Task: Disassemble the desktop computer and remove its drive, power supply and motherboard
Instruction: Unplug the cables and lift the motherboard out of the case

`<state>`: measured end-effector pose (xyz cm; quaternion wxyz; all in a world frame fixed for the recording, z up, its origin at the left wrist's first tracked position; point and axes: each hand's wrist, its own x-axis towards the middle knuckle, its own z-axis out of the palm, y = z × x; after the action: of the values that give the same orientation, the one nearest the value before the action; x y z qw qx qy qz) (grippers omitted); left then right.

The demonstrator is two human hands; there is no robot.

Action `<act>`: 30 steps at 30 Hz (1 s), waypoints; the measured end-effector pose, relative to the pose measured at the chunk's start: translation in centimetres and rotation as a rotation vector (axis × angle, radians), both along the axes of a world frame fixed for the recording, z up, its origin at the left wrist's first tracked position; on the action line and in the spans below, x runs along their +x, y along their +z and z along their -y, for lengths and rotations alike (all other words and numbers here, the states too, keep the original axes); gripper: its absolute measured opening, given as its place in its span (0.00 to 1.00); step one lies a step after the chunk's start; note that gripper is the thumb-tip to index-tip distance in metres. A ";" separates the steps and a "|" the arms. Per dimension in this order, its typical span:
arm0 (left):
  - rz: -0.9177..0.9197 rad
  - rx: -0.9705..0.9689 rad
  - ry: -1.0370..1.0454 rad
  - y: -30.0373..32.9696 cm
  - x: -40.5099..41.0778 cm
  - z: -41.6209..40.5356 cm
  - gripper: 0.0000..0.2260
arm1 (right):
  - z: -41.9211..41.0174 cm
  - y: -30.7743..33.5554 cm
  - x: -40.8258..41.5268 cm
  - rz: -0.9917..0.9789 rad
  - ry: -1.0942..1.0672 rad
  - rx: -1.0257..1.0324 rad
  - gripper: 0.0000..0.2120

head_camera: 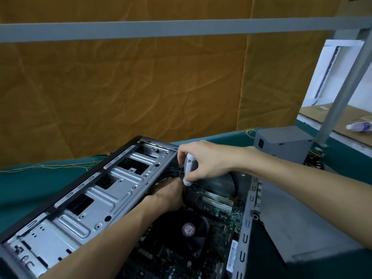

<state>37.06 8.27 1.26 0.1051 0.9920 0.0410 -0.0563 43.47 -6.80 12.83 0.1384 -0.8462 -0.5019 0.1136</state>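
Fingers of the right hand curl round the pale, ribbed handle of a screwdriver, held nearly upright over the far end of the motherboard. Its tip is hidden behind the left hand, which reaches down beside the drive cage; whether those fingers pinch anything I cannot tell.

The green board lies flat inside the open computer case, its white slots and black cooler fan with a purple round sticker facing up. The cage is stamped, dull silver steel with ribs and punched holes, and its bays look empty. A boxy grey power supply already sits out on the teal-clothed counter, past the case.

Risk as I judge it: with the tip unseen, the driver could slip off a screw and gouge the board, or a loosened screw could drop among the components. The sheet edges may also scrape the left wrist.
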 end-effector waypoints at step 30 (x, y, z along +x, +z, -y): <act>-0.066 -0.217 0.143 0.2 -0.4 0.0 0.04 | 0.3 0.6 0.6 0.021 0.026 -0.116 0.20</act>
<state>36.66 8.28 1.49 0.2141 0.9670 0.1088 -0.0852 44.04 -7.10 13.40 0.0823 -0.8473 -0.5069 0.1355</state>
